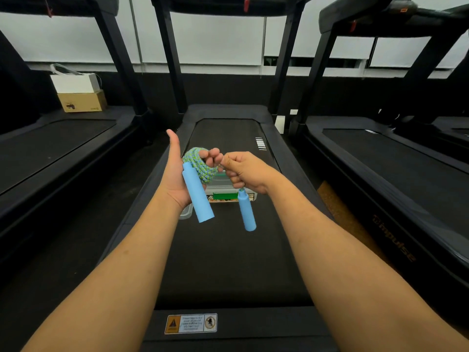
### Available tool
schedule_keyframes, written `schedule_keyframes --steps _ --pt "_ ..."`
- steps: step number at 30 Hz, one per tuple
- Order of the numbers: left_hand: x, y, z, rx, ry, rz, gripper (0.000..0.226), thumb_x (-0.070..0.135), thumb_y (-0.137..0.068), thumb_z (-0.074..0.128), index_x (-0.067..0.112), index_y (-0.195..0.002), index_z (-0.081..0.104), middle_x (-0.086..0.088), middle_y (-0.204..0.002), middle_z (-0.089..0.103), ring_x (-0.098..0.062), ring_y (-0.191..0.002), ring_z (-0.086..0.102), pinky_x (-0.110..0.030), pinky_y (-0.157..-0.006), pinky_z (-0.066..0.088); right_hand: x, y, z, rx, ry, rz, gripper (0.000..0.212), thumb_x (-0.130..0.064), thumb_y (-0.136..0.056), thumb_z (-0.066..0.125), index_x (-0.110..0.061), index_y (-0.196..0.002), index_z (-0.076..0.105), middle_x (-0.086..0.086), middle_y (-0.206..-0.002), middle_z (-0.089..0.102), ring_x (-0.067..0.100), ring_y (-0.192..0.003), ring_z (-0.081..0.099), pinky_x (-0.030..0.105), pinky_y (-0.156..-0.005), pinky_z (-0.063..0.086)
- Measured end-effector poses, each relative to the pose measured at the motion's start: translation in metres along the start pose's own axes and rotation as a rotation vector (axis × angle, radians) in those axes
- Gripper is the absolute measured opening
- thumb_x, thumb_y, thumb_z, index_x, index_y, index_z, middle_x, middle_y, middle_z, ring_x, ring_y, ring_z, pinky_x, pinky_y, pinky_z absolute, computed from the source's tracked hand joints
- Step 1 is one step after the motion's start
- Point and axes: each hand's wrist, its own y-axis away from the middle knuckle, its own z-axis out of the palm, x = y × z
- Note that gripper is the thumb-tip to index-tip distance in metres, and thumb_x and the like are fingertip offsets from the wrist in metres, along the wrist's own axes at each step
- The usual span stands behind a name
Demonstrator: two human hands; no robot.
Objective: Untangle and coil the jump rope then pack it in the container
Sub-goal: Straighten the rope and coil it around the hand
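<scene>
The blue-and-green braided jump rope (200,165) is wound in a tight coil around the fingers of my left hand (177,171), whose thumb points up. One light-blue handle (198,193) lies across that palm and juts down to the right. My right hand (241,170) is closed on the rope's short free end, right beside my left fingers. The second light-blue handle (246,210) dangles below my right fist. A clear plastic container (223,194) with a green clasp sits on the treadmill belt under both hands, mostly hidden by them.
I stand at the rear of a black treadmill (228,250); its belt stretches ahead to the uprights. More treadmills flank it left (50,148) and right (393,153). A white box on a cardboard box (81,101) sits at the far left. A warning sticker (190,323) marks the near edge.
</scene>
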Motion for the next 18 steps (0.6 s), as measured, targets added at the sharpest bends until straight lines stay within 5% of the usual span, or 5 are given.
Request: schedule_keyframes --steps 3,9,18 --pt "-0.002 -0.002 -0.001 0.007 0.075 0.041 0.078 0.08 -0.08 0.05 0.005 -0.075 0.07 -0.014 -0.1 0.074 -0.024 -0.096 0.073 -0.03 -0.069 0.06 0.013 -0.002 0.005 0.014 -0.023 0.041 0.031 -0.036 -0.101 0.056 -0.01 -0.086 0.058 -0.004 -0.059 0.036 0.008 -0.047 0.026 0.021 -0.045 0.025" --pt "-0.004 -0.011 -0.012 -0.063 0.048 0.044 0.097 0.079 -0.086 0.039 -0.004 -0.132 0.055 -0.019 -0.132 0.063 -0.028 -0.123 0.062 -0.041 -0.11 0.042 0.022 -0.006 0.018 -0.057 0.033 0.095 0.024 -0.022 -0.104 0.053 -0.01 -0.088 0.066 0.002 -0.062 0.044 0.011 -0.047 0.035 0.025 -0.049 0.035" --pt "-0.013 -0.016 -0.015 0.034 -0.437 -0.089 0.102 0.087 -0.078 0.038 0.0 -0.121 0.067 -0.017 -0.119 0.07 -0.025 -0.111 0.068 -0.046 -0.095 0.054 0.01 -0.004 0.017 -0.189 0.366 0.195 0.025 -0.011 -0.1 0.057 -0.007 -0.077 0.064 0.004 -0.06 0.054 0.014 -0.053 0.052 0.03 -0.064 0.054"
